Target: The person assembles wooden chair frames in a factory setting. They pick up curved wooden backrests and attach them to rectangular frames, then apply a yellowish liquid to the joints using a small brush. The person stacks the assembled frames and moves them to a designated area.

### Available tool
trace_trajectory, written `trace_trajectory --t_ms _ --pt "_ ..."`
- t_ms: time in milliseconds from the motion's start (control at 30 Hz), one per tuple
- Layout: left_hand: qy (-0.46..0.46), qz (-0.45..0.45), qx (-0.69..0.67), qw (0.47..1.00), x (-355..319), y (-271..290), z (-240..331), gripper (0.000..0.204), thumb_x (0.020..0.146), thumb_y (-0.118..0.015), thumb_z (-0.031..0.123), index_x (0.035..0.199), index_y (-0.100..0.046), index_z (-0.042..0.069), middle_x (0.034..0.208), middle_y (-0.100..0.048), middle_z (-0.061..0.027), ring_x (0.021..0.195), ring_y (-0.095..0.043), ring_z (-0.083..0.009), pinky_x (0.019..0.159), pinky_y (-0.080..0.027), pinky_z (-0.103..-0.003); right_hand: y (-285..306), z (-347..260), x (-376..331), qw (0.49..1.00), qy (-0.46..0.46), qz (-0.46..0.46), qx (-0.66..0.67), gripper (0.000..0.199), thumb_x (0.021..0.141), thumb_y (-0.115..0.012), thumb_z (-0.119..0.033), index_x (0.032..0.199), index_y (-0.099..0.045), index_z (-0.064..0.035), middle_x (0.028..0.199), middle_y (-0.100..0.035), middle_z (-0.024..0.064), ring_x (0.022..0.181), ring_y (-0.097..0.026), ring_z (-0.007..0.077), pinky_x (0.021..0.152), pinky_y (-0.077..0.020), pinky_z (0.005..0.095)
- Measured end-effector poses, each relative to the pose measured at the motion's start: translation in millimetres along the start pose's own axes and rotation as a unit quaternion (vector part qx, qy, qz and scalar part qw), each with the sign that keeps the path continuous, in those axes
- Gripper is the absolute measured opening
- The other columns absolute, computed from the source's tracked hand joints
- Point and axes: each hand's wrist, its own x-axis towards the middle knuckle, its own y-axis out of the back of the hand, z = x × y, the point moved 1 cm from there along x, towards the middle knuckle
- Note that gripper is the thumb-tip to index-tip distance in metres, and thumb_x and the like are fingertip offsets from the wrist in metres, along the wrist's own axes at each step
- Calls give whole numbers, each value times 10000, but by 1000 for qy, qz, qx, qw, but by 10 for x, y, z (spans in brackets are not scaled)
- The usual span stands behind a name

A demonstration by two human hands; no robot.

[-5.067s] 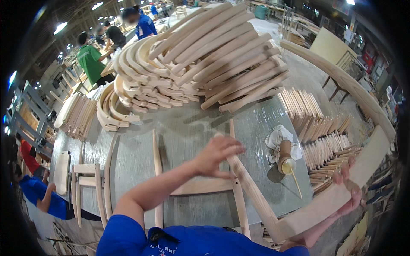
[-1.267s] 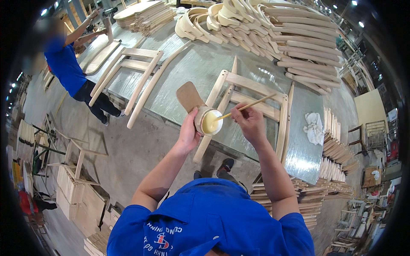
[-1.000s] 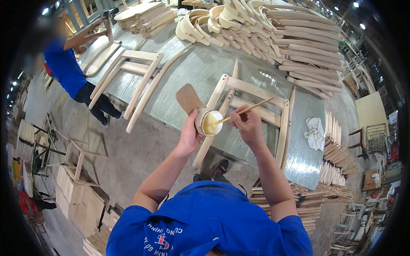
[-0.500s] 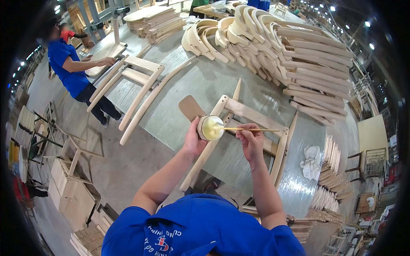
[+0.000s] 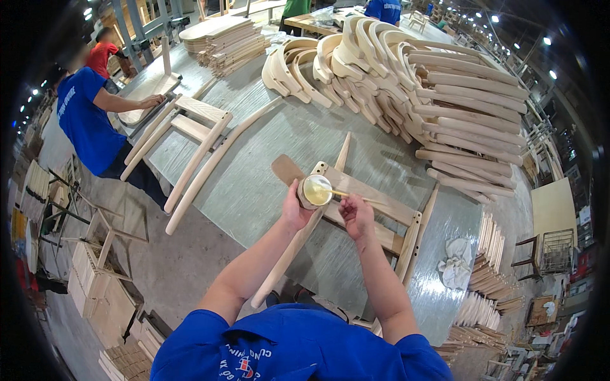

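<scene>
The left hand (image 5: 293, 211) is wrapped around a small round cup (image 5: 316, 190) of pale glue, while the right hand (image 5: 357, 214) pinches a thin wooden stick (image 5: 356, 197) whose tip sits in the cup. Both hover over a wooden chair frame (image 5: 381, 219) lying on the grey surface (image 5: 254, 171), with stacked curved wooden parts (image 5: 406, 76) beyond.

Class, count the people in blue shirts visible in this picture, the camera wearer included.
3: the wearer at the bottom edge, a co-worker at the table's left, and another at the top edge. More may be hidden.
</scene>
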Motion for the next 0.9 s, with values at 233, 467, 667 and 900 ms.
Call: trace_trajectory --t_ms 233,467,667,900 --pt "39 81 14 996 -282 286 -127 487 925 -280 440 1170 -482 69 1172 -535 -85 1079 -519 -228 911 -424 -368 -319 -494 526 899 290 -66 -323 142 847 -564 -159 804 -546 -25 687 -591 55 627 -563 125 556 -442 262" --pt "35 47 -40 997 -612 590 -235 461 928 -308 424 1100 -506 45 1070 -583 -84 987 -571 -209 872 -459 -353 -747 -507 686 637 478 -106 -595 148 785 -599 -171 743 -593 -28 657 -583 94 599 -551 223 560 -426 346" --pt "16 71 -42 997 -625 647 -261 443 924 -350 422 1087 -515 45 1043 -594 -81 966 -580 -202 856 -470 -350 -843 -472 747 601 472 -107 -636 156 767 -603 -182 700 -592 -41 614 -572 79 624 -553 248 577 -422 361" --pt "20 64 -25 997 -625 729 -245 452 914 -363 447 1076 -527 59 1031 -598 -65 938 -587 -189 812 -490 -331 -849 -378 819 572 477 -100 -659 149 768 -599 -194 693 -587 -65 617 -574 66 652 -550 247 604 -395 386"
